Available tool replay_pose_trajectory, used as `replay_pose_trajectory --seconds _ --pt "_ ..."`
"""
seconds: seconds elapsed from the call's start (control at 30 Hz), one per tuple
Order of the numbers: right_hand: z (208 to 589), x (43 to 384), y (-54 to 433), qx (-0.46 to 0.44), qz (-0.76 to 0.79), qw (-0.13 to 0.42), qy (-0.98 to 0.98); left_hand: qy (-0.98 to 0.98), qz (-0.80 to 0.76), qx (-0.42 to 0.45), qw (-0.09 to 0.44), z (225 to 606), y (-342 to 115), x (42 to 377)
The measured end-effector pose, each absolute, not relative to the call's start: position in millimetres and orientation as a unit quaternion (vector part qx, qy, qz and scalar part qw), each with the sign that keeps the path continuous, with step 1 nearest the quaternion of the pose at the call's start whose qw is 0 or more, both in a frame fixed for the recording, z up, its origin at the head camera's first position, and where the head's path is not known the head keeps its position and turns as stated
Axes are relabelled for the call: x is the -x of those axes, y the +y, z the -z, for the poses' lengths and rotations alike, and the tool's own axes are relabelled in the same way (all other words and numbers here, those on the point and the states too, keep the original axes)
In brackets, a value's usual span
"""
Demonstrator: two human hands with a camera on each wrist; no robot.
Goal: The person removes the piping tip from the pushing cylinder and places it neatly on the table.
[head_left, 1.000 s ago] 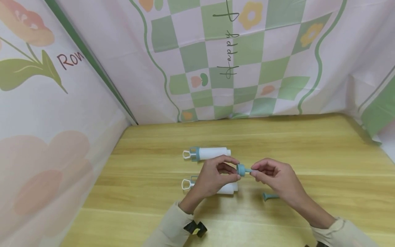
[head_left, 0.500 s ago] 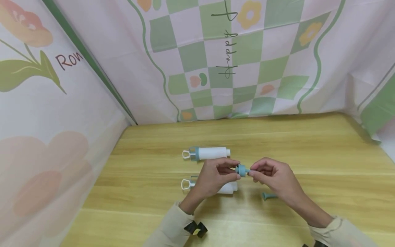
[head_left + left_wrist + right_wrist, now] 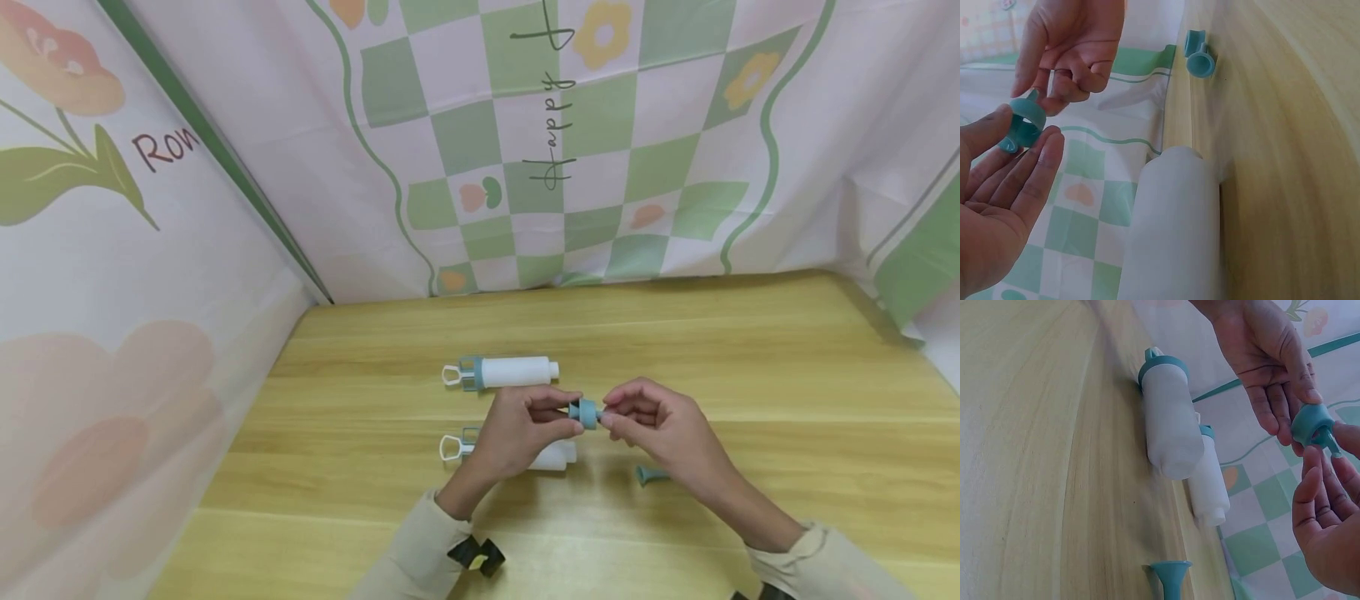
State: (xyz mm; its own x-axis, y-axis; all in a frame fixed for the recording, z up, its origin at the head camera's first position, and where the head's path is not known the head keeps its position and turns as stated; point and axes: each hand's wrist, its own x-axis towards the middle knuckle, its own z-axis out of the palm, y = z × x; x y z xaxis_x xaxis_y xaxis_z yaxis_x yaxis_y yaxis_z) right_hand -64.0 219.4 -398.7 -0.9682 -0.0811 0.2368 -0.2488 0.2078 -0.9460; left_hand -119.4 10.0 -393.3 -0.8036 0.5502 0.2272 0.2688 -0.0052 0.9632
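Note:
Between finger and thumb, my left hand (image 3: 517, 429) holds a teal ring-shaped cap (image 3: 588, 414) above the table. My right hand (image 3: 671, 427) pinches the thin end of a teal flared stem (image 3: 1333, 445) on the cap's right side. That stem passes through the cap, and its flared end shows on the far side in the left wrist view, close to the left fingers. Below the left hand lies a white cylinder (image 3: 553, 456) with a white loop handle, partly covered by that hand. Beneath the right hand is another teal flared piece (image 3: 651, 476).
A second white cylinder (image 3: 517, 372), with teal collar and loop handle, lies farther back on the wooden table (image 3: 360, 367). In the left wrist view a small teal ring (image 3: 1194, 41) sits behind the loose flared piece. Patterned cloth (image 3: 525, 167) hangs behind the table.
The teal stem has slid leftward through the cap, so its flared end now shows on the left. My right hand has shifted slightly left; the left hand stays nearly still.

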Motion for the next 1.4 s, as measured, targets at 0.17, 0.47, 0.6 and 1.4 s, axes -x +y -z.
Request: replay_pose_trajectory --seconds 0.17,0.47,0.6,1.4 --pt "399.3 63.9 218.3 -0.118 -0.628 0.063 -0.767 0.699 -0.644 -0.291 0.105 392.8 10.0 119.8" --pt "397.0 63.4 215.6 -0.117 -0.604 0.067 -0.785 0.704 -0.641 -0.286 0.102 393.5 10.8 120.6" --pt "397.0 63.8 214.5 -0.117 -0.602 0.063 -0.787 0.708 -0.639 -0.284 0.099 394.3 11.3 120.1" --pt "394.1 63.7 214.3 -0.121 -0.592 0.068 -0.794 0.731 -0.606 -0.309 0.053 390.1 10.2 122.2"
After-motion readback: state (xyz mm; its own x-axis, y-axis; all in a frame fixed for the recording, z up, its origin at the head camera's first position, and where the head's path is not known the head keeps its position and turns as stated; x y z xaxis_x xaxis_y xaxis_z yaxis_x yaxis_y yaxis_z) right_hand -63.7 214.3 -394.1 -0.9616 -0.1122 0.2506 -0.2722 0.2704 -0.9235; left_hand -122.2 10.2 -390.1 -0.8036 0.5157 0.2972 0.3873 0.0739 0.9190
